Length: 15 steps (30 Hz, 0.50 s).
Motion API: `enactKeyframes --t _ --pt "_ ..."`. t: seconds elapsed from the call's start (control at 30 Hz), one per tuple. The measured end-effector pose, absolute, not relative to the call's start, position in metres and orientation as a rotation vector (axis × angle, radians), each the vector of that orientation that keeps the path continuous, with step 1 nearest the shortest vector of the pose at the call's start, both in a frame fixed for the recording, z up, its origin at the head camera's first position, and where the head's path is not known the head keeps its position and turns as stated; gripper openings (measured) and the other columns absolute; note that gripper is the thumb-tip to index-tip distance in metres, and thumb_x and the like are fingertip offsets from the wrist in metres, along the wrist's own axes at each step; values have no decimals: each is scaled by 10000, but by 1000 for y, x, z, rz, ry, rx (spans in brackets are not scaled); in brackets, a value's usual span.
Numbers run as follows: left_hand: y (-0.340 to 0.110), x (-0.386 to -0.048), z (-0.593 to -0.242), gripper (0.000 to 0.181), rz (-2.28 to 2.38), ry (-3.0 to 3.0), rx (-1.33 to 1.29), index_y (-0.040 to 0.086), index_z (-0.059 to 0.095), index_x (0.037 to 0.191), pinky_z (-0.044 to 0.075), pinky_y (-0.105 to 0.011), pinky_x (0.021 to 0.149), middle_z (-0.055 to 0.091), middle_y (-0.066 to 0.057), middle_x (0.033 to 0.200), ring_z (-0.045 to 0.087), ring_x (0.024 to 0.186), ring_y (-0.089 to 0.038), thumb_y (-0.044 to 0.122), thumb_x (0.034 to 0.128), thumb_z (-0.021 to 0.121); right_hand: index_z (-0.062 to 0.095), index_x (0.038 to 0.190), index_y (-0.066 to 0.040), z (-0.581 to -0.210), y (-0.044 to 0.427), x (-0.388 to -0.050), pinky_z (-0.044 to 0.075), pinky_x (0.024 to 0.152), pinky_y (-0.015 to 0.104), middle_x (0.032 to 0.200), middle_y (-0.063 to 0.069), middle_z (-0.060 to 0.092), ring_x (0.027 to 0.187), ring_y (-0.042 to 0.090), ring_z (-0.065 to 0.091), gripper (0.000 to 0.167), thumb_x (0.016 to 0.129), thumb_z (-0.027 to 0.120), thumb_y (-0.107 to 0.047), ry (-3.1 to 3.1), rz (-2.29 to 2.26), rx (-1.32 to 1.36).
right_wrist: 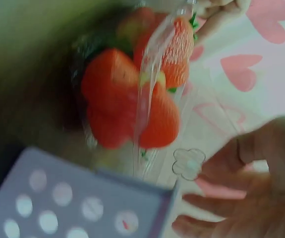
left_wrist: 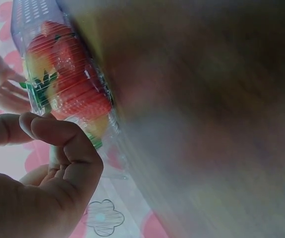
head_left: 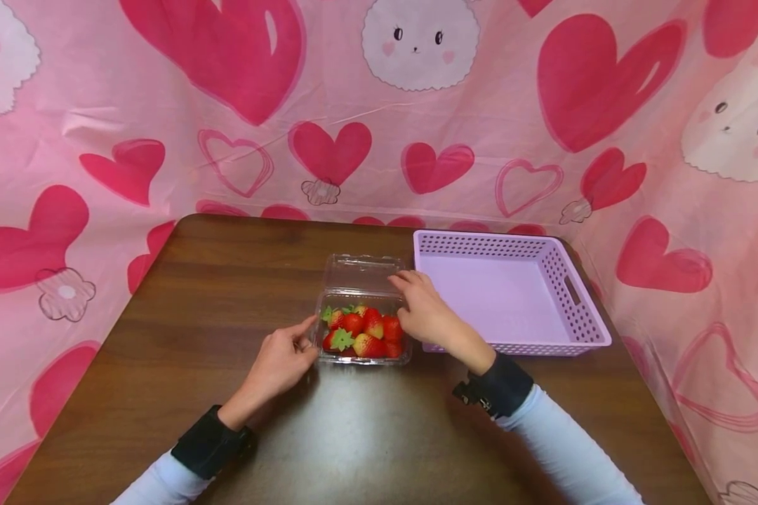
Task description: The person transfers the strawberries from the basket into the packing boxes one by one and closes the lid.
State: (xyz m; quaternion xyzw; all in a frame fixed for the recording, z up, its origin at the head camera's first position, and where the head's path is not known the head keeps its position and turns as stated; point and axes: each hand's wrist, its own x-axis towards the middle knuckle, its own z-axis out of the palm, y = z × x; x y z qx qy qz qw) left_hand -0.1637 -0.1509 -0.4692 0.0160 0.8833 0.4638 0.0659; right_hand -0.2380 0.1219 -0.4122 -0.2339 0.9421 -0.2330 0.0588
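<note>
A clear plastic clamshell box stands on the table with its lid swung back behind it. Red strawberries with green leaves fill it. At the box's left wall is my left hand, thumb and curled fingers pinching the rim; the left wrist view shows the thumb bent close against the fingers there. My right hand is at the box's right side, near the lid's hinge. Its fingers are fairly straight and spread, holding nothing in the right wrist view.
Right of the box, close beside it, a lilac perforated basket sits on the brown wooden table. Pink cloth printed with hearts hangs behind and along the sides.
</note>
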Motion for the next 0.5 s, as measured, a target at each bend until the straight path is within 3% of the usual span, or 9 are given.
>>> enactKeyframes --t 0.17,0.5 --pt "-151 -163 -472 606 1418 2685 57 -5 552 1510 414 -313 530 592 -22 698 510 525 -183 32 913 649 371 1553 142 -420 114 -228 274 1213 525 1581 362 356 1472 480 368 648 967 585 -32 2879 -826 -566" --pt "-154 -162 -470 615 1429 2686 25 -14 542 1514 420 -314 531 608 -30 730 526 535 -184 34 909 642 289 1637 28 -427 98 -215 241 1218 541 1678 283 241 1549 403 266 675 1030 524 -149 2783 -962 -395"
